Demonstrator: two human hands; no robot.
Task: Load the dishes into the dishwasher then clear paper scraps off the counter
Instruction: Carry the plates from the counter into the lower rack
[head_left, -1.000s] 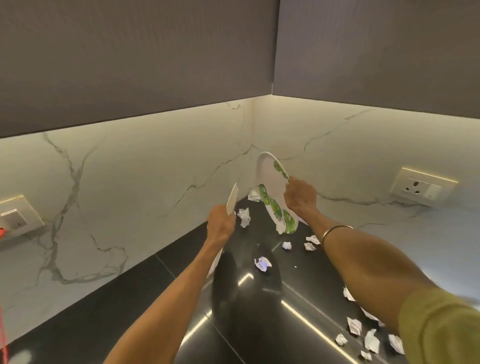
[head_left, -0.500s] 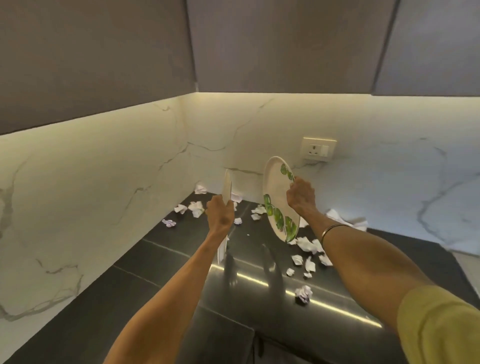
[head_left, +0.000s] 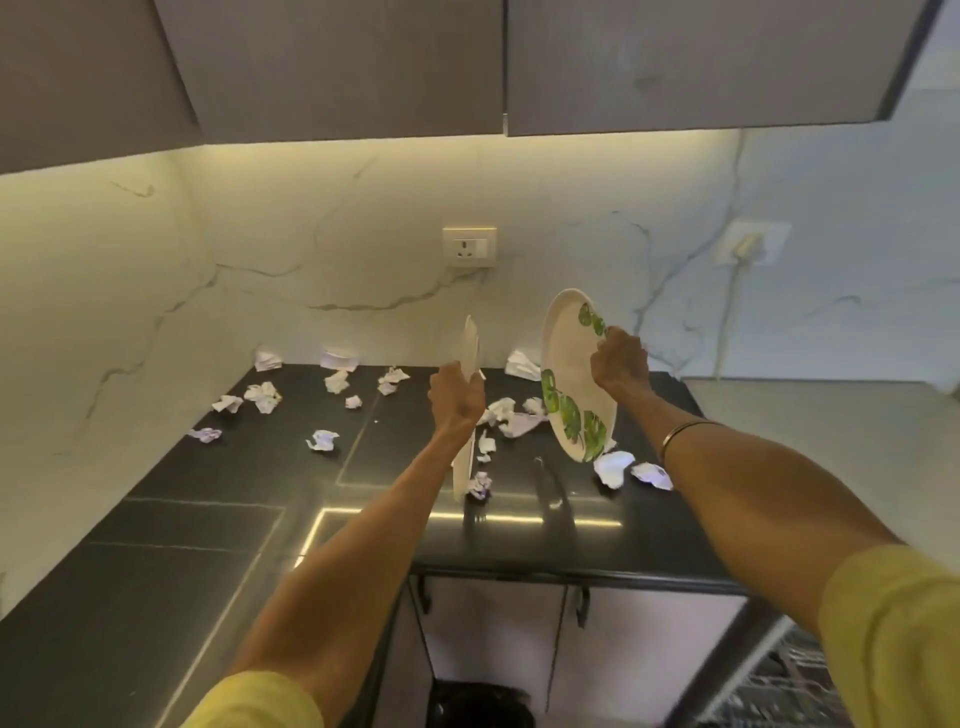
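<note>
Each of the hands carries one plate, lifted clear above the black table. The left hand (head_left: 457, 392) has its fingers closed round the rim of a plain plate (head_left: 467, 364), which is seen edge-on and stands nearly upright. The right hand (head_left: 621, 364) grips the rim of the leaf-pattern plate (head_left: 566, 379), also tilted on its edge, with its face toward the left. I judge they are held vertical and well apart so that they do not knock together and can slide straight into a rack. A wire dishwasher rack (head_left: 789, 680) shows at the lower right, below the front edge of the table (head_left: 171, 540), so the plates probably go there. The paper scraps (head_left: 322, 440) lie scattered over the back half of the table, toward the wall, not yet cleared.
</note>
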